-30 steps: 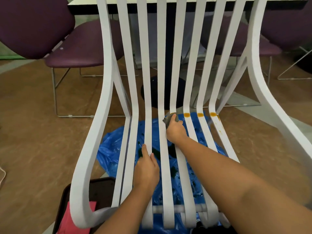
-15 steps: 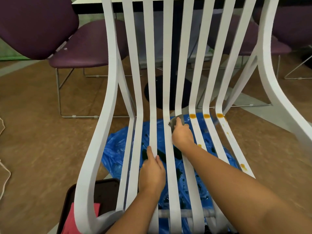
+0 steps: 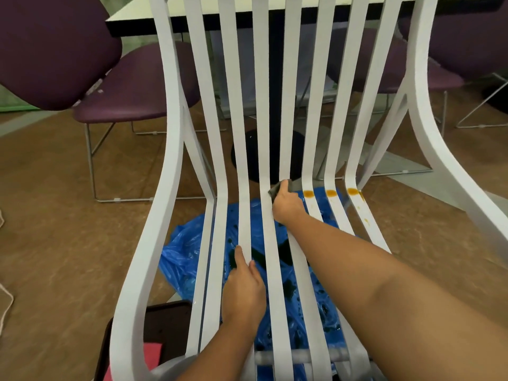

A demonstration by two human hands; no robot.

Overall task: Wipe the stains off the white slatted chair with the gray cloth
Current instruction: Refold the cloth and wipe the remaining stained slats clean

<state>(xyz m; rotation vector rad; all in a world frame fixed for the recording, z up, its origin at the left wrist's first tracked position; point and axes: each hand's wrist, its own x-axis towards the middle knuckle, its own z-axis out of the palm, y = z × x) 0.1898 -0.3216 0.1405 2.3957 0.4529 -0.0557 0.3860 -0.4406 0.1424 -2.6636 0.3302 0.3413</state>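
Slats of a white slatted chair [image 3: 270,243] run away from the viewer, flat across the seat and then bending upward into the backrest. Near the seat's front edge, the left hand [image 3: 243,292] grips one slat, with the thumb lying along it. Beside the front left corner, a dark tray [image 3: 165,320] holds something pink [image 3: 152,353]. A crumpled blue plastic sheet [image 3: 181,259] with dark wet patches lies on the floor under the seat.

At the seat's back edge, the right hand [image 3: 287,204] pinches a gray cloth [image 3: 275,189] against a middle slat. Three orange stains [image 3: 309,193] mark the slats just beside it, toward the right edge.

Beyond lies a brown floor [image 3: 68,229], then a white-topped table [image 3: 137,15] on a black pedestal, flanked by purple chairs [image 3: 132,86].
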